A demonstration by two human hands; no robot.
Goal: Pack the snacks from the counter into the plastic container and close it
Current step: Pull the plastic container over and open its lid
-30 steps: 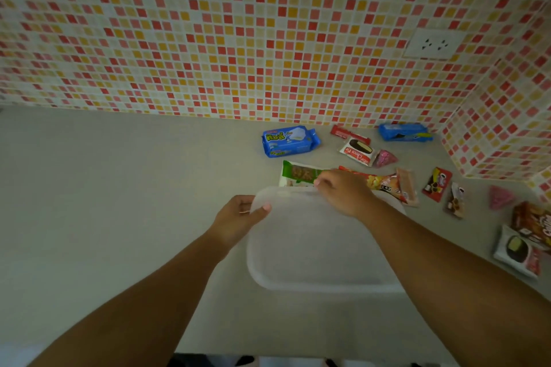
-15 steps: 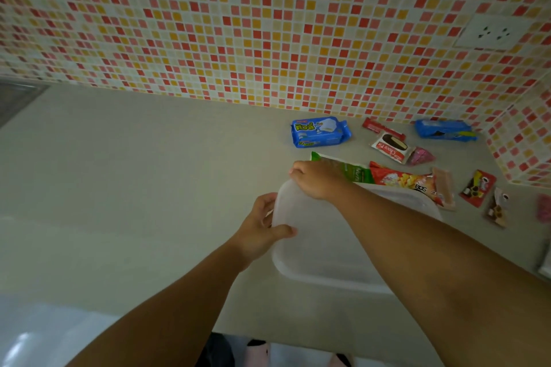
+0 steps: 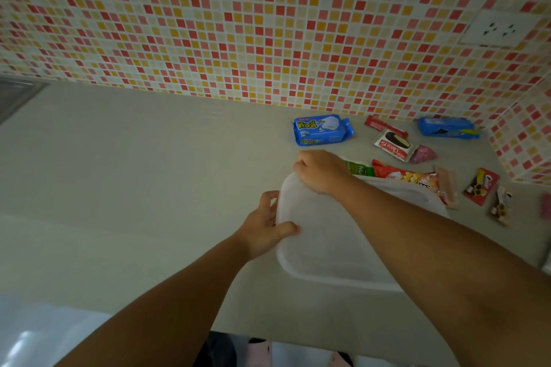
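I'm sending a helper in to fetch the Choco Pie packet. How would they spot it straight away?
Start at the wall socket, then drop to the counter below it. Among the wrappers there, the Choco Pie packet is white with a dark oval picture and red script, lying between a red bar and a pink wrapper.

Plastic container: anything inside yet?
Cannot tell. The translucent white plastic container has its lid on; nothing shows through the cloudy plastic. The right hand and left hand grip its edges, and the right forearm covers part.

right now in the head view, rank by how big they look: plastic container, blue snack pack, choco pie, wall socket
1. plastic container, nearest the camera
2. wall socket and blue snack pack, too alike to rank
3. choco pie
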